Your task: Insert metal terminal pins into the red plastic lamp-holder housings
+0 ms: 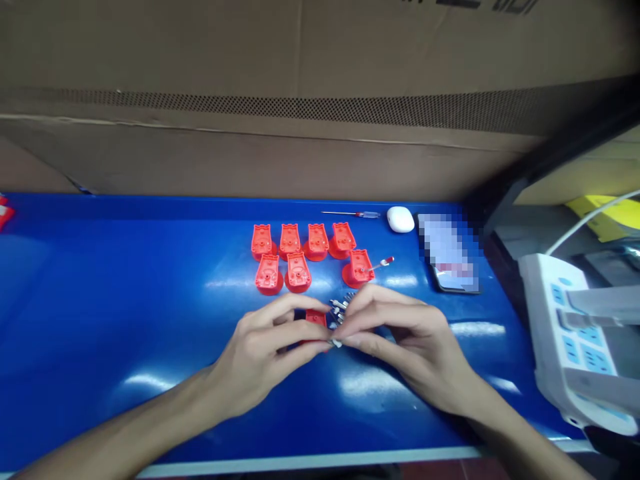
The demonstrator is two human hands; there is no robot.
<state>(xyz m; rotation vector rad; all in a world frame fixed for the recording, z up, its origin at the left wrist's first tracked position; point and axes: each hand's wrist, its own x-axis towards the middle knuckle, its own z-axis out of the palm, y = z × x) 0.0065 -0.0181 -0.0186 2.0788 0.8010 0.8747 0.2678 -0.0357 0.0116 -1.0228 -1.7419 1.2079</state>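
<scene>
My left hand [273, 343] and my right hand [400, 333] meet above the blue table, thumbs and forefingers pinched together. Between their fingertips is a small whitish part [336, 343], too small to name. Partly hidden behind my left fingers is a red plastic housing [316, 318]. Several small metal pieces [341, 305] lie just past my right fingertips. Beyond my hands stand more red plastic housings [299, 272] in two rows. At the right end of the nearer row, a thin piece with a red tip [384, 263] sticks out over one housing [360, 268].
Behind the housings lie a screwdriver [367, 215] and a white rounded case [400, 219]. A phone [450, 260] rests at the right. A white power strip [575, 333] is beyond the table's right edge. Cardboard [280, 163] walls off the back.
</scene>
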